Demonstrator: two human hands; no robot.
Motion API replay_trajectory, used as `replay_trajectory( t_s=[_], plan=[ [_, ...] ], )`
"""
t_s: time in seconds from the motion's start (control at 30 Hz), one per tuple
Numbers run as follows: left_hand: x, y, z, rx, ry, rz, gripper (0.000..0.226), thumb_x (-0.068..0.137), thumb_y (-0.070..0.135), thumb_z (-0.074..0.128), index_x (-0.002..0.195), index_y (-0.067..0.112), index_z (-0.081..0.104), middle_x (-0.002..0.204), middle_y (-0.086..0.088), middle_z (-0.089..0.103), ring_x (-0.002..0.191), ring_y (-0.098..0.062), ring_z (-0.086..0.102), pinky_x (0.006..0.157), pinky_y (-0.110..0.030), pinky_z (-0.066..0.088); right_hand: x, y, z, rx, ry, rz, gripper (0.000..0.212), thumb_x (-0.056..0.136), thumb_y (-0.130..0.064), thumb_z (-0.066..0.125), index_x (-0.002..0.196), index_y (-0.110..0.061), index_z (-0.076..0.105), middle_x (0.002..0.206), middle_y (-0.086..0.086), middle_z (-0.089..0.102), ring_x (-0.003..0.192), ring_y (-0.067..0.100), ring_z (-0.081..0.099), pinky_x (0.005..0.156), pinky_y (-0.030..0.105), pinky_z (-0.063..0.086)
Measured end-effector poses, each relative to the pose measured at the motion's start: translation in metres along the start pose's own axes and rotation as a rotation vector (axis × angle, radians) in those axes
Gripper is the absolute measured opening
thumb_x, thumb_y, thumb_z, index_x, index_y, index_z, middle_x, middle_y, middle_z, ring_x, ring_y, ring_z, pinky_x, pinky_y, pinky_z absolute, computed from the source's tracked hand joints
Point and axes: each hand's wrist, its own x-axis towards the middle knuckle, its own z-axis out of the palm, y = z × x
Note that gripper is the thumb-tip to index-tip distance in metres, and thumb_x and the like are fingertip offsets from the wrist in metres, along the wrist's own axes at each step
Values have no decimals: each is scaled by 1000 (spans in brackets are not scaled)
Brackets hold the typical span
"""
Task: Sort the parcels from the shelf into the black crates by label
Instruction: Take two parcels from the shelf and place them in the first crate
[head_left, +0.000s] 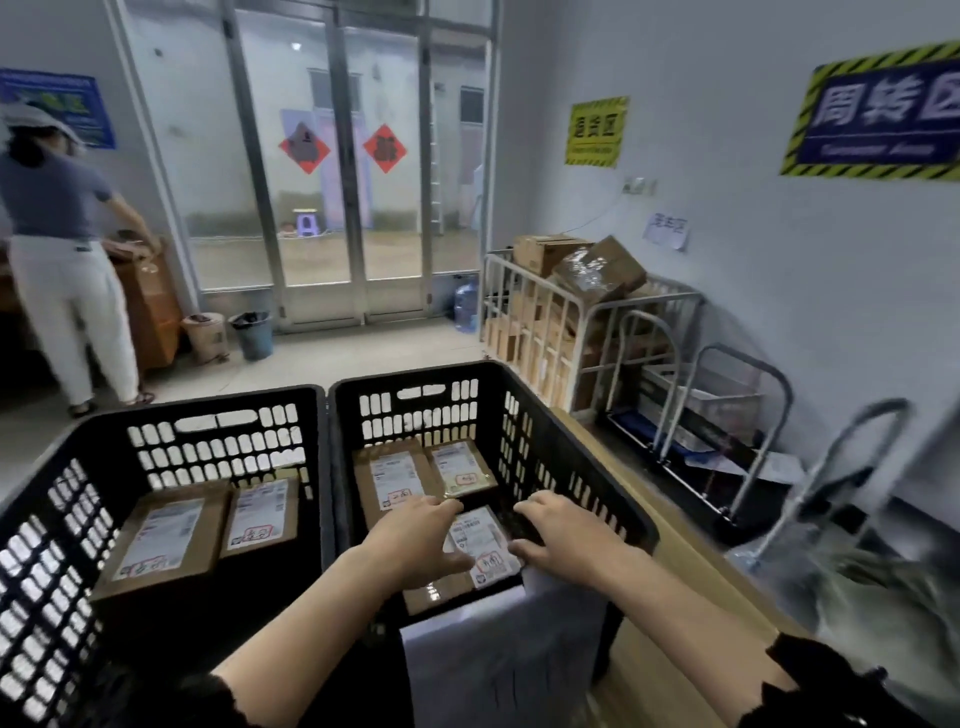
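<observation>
Small cardboard parcel (484, 543) low inside right black crate (415, 375); left grip (415, 535), right grip (563, 540) clasp its opposite edges. Likely light, stiff; taped faces probably slick, so hold edges.

Left crate (156, 431): black, holds two brown labelled boxes (166, 540) side by side.
Right crate (550, 431): black, pressed against the left one; two labelled cartons (395, 480) at far end.
Small parcel (485, 553): inside right crate, near end, label up.
Left hand (415, 535): grips small parcel's left edge.
Right hand (563, 540): pinches its right edge.
</observation>
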Motion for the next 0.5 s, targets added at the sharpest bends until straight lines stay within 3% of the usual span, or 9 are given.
replay_trajectory(
  t_s=[0.27,0.5],
  plan=[
    [-52,50,13,15,-19,258,60,85,44,57,137,19,39,140,-5,44,129,-23,39,101,-35,39,-111,-9,-3,62,129,246,45,91,-37,53,130,-15,47,130,7,47,119,23,46,98,35,42],
    [-79,130,19,41,-9,464,57,83,46,59,132,22,44,134,-2,48,122,-20,45,98,-33,41,-225,7,-17,-21,148,501,54,90,-45,52,134,-16,43,136,7,44,122,25,46,99,39,42]
  ],
)
